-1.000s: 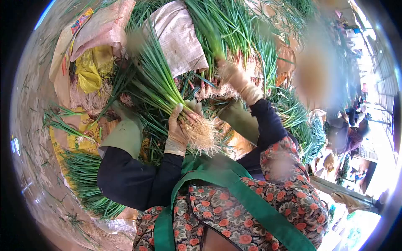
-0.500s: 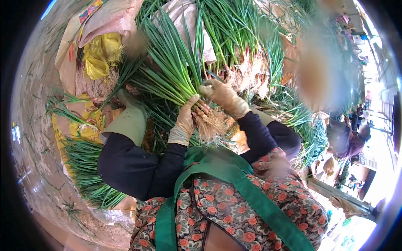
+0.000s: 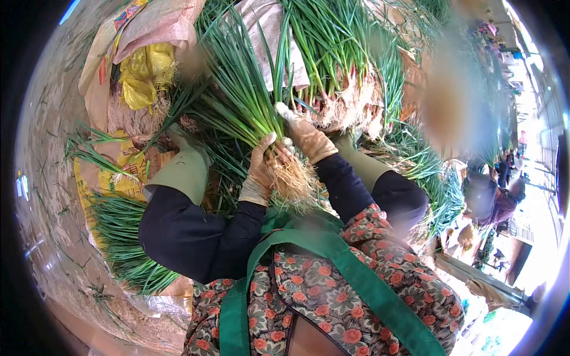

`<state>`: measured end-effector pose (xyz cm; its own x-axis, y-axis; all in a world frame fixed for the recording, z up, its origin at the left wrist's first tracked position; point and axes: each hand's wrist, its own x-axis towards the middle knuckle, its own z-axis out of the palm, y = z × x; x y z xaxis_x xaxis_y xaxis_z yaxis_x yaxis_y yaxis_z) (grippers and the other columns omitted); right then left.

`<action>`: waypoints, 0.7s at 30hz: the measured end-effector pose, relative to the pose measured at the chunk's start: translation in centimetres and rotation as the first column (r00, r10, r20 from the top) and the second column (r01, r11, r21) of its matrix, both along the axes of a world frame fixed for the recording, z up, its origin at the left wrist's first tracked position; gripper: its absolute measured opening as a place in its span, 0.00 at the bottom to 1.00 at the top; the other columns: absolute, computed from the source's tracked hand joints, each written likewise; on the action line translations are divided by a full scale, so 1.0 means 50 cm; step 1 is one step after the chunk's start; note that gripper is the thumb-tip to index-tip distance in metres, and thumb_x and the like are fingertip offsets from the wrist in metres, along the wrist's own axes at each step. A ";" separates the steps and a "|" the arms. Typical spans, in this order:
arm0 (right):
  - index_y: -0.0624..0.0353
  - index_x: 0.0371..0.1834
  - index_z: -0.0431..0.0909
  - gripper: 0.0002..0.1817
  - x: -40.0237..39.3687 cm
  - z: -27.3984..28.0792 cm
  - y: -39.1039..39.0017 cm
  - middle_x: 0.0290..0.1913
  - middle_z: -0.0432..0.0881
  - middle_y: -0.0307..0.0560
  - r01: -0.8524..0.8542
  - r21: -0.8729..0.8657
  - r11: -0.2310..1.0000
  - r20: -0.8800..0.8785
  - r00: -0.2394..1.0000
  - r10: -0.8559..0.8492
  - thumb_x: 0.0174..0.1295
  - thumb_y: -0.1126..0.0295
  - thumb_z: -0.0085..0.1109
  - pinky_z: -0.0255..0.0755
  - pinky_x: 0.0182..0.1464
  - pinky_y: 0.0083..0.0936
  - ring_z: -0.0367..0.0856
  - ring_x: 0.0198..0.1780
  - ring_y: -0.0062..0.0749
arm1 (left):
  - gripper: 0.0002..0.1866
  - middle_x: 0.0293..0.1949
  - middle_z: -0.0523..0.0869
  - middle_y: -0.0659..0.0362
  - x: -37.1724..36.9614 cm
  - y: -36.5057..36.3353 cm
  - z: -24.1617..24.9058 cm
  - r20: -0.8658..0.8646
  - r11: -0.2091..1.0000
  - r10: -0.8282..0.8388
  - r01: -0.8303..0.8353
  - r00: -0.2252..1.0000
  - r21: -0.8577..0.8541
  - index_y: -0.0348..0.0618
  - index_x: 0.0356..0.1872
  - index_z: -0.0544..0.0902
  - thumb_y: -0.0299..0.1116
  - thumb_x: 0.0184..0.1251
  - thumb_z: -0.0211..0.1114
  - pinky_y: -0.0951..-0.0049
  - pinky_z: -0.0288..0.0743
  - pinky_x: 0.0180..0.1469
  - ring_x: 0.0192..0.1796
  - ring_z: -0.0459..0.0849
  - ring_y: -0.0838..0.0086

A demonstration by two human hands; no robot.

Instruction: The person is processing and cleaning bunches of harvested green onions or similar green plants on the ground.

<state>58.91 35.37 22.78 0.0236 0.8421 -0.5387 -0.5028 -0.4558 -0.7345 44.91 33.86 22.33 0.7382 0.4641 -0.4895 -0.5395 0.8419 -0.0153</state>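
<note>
A bunch of green onions [image 3: 252,101] is held in front of me, its leaves toward the upper left and its pale roots toward me. Gloved, my left hand [image 3: 259,171] wraps round the bunch just above the roots. My right hand [image 3: 306,135], also gloved, is at the right side of the bunch, fingers together against the stalks near the white bulbs. Whether it grips a stalk is hidden.
More green onions with roots [image 3: 350,95] lie ahead beside a pale cloth [image 3: 261,29]. Yellow plastic [image 3: 139,77] rests on sacking at upper left. Another onion pile [image 3: 122,237] is at lower left. A person [image 3: 496,199] is far right.
My right hand has moved slightly left and turned, its fingers now closer along the stalks. The bunch has shifted a little, with the roots hanging more toward me. My left hand still holds it.
</note>
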 end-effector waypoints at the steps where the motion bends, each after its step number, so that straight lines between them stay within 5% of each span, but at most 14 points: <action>1: 0.61 0.52 0.73 0.19 0.008 -0.025 0.017 0.45 0.78 0.41 0.004 -0.001 1.000 0.153 0.988 -0.004 0.66 0.58 0.51 0.70 0.41 0.20 0.75 0.40 0.20 | 0.19 0.25 0.82 0.52 0.001 -0.001 0.009 -0.076 1.000 0.021 -0.020 0.997 0.013 0.33 0.32 0.79 0.44 0.57 0.65 0.64 0.80 0.34 0.28 0.82 0.65; 4: 0.60 0.39 0.79 0.13 0.007 -0.050 0.036 0.27 0.78 0.34 0.028 0.055 0.998 0.540 0.840 -0.053 0.64 0.60 0.54 0.67 0.28 0.15 0.72 0.24 0.17 | 0.20 0.25 0.82 0.51 -0.005 0.004 0.004 -0.100 0.998 0.022 -0.016 0.995 0.064 0.32 0.31 0.79 0.44 0.57 0.65 0.66 0.80 0.32 0.27 0.82 0.65; 7: 0.60 0.39 0.77 0.13 0.021 -0.033 -0.013 0.24 0.75 0.34 0.229 -0.064 0.971 0.122 0.968 -0.220 0.64 0.61 0.54 0.65 0.25 0.16 0.69 0.21 0.20 | 0.20 0.25 0.82 0.51 0.000 0.000 0.011 -0.028 0.999 0.052 -0.052 0.998 0.004 0.32 0.30 0.79 0.44 0.57 0.65 0.68 0.80 0.31 0.25 0.81 0.66; 8: 0.61 0.37 0.76 0.09 0.017 -0.031 -0.025 0.21 0.74 0.36 0.305 -0.133 0.943 -0.193 0.925 -0.326 0.63 0.66 0.54 0.68 0.22 0.17 0.71 0.20 0.22 | 0.19 0.24 0.82 0.51 0.002 -0.001 0.008 -0.028 0.998 0.070 -0.070 0.997 0.008 0.32 0.30 0.79 0.43 0.57 0.65 0.68 0.80 0.31 0.25 0.81 0.66; 11: 0.58 0.35 0.75 0.08 -0.003 0.010 -0.025 0.21 0.73 0.36 0.441 -0.128 0.888 -0.219 0.861 -0.459 0.62 0.65 0.55 0.68 0.22 0.19 0.70 0.19 0.23 | 0.16 0.24 0.81 0.51 0.008 0.000 -0.001 -0.085 0.999 0.054 -0.054 0.995 0.009 0.33 0.30 0.78 0.39 0.57 0.65 0.70 0.79 0.29 0.24 0.81 0.67; 12: 0.54 0.35 0.75 0.09 -0.003 0.029 -0.020 0.22 0.74 0.37 0.362 -0.037 0.931 -0.078 0.928 -0.364 0.60 0.61 0.57 0.67 0.21 0.20 0.70 0.19 0.24 | 0.14 0.24 0.81 0.51 0.007 0.001 -0.005 -0.116 0.999 0.038 -0.037 0.992 0.009 0.33 0.30 0.77 0.37 0.58 0.65 0.71 0.79 0.28 0.23 0.81 0.68; 13: 0.55 0.38 0.76 0.15 0.016 0.005 0.002 0.27 0.78 0.42 0.140 0.061 0.988 0.391 0.908 -0.153 0.57 0.56 0.61 0.71 0.27 0.26 0.76 0.26 0.30 | 0.12 0.24 0.81 0.51 0.008 0.000 -0.008 -0.147 1.000 0.018 -0.017 0.989 0.009 0.34 0.30 0.77 0.35 0.58 0.64 0.72 0.78 0.27 0.23 0.81 0.68; 15: 0.61 0.41 0.76 0.20 0.018 -0.043 0.030 0.33 0.81 0.49 -0.112 0.073 0.991 0.864 0.503 -0.007 0.56 0.54 0.62 0.73 0.38 0.31 0.80 0.33 0.37 | 0.10 0.24 0.82 0.52 0.012 -0.011 -0.011 -0.149 0.997 0.033 -0.022 0.988 0.076 0.36 0.31 0.77 0.34 0.59 0.63 0.75 0.77 0.24 0.23 0.81 0.70; 17: 0.65 0.43 0.75 0.24 0.008 0.022 0.043 0.37 0.82 0.55 -0.241 -0.086 0.967 0.900 0.397 0.179 0.55 0.54 0.63 0.71 0.48 0.33 0.80 0.41 0.43 | 0.10 0.24 0.82 0.51 0.015 -0.016 -0.004 -0.189 0.996 0.037 -0.020 0.981 0.089 0.37 0.32 0.77 0.34 0.60 0.63 0.75 0.77 0.22 0.22 0.81 0.71; 18: 0.64 0.41 0.76 0.21 0.019 -0.031 0.043 0.35 0.81 0.52 -0.244 0.029 0.969 0.948 0.313 0.050 0.57 0.56 0.62 0.72 0.42 0.30 0.80 0.37 0.37 | 0.10 0.25 0.82 0.52 0.016 -0.015 -0.002 -0.164 0.995 0.067 -0.053 0.984 0.087 0.37 0.32 0.77 0.35 0.60 0.63 0.75 0.77 0.23 0.22 0.81 0.70; 20: 0.62 0.41 0.76 0.18 0.026 -0.043 0.031 0.33 0.80 0.47 0.001 0.148 0.989 0.565 0.820 -0.085 0.59 0.57 0.59 0.71 0.38 0.27 0.78 0.34 0.33 | 0.11 0.25 0.82 0.52 0.016 -0.013 -0.001 -0.118 0.990 0.129 -0.120 0.985 0.078 0.36 0.33 0.78 0.35 0.60 0.63 0.75 0.78 0.25 0.23 0.81 0.68; 21: 0.61 0.41 0.76 0.17 0.029 -0.050 0.025 0.32 0.79 0.45 0.140 0.141 0.980 0.275 0.945 -0.175 0.60 0.58 0.58 0.71 0.36 0.25 0.77 0.32 0.31 | 0.11 0.26 0.82 0.52 0.016 -0.011 -0.002 -0.094 0.986 0.159 -0.152 0.983 0.072 0.36 0.34 0.78 0.35 0.60 0.62 0.74 0.78 0.25 0.24 0.81 0.68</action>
